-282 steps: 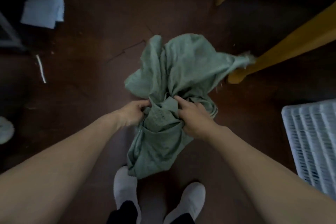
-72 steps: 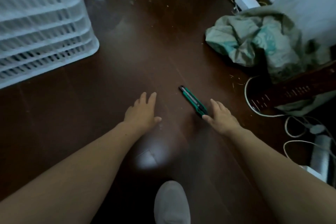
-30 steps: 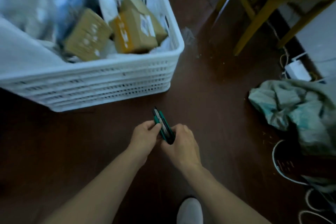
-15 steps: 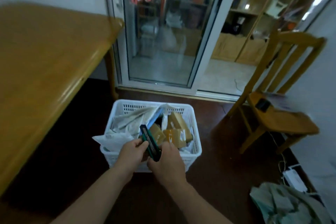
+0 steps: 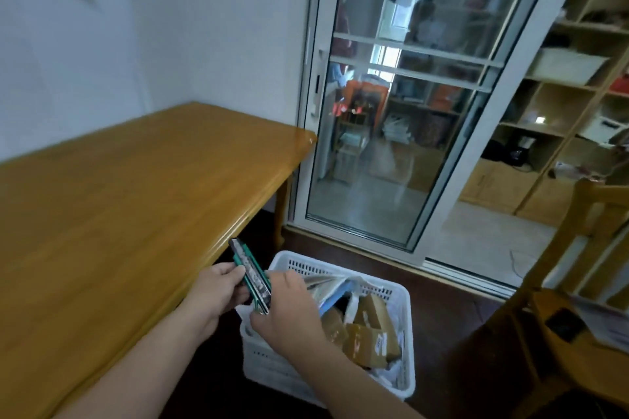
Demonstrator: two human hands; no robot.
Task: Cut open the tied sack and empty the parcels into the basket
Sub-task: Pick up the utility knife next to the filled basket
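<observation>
A green utility knife (image 5: pixel 250 274) is held between both hands above the near left corner of the white basket (image 5: pixel 405 309). My left hand (image 5: pixel 218 292) pinches its middle from the left. My right hand (image 5: pixel 289 313) grips its lower end. The knife's tip points up toward the table edge. The basket stands on the dark floor and holds brown cardboard parcels (image 5: pixel 366 333) and white and grey mail bags (image 5: pixel 326 284). The sack is out of view.
A yellow wooden table (image 5: pixel 119 201) fills the left side, its edge close to my left hand. A glass sliding door (image 5: pixel 401 133) stands behind the basket. A wooden chair (image 5: pixel 578 316) with a dark object on its seat is at the right.
The view has lifted from the floor to the room. Both hands have carried the knife up and left toward the table edge. The sack has left the view.
</observation>
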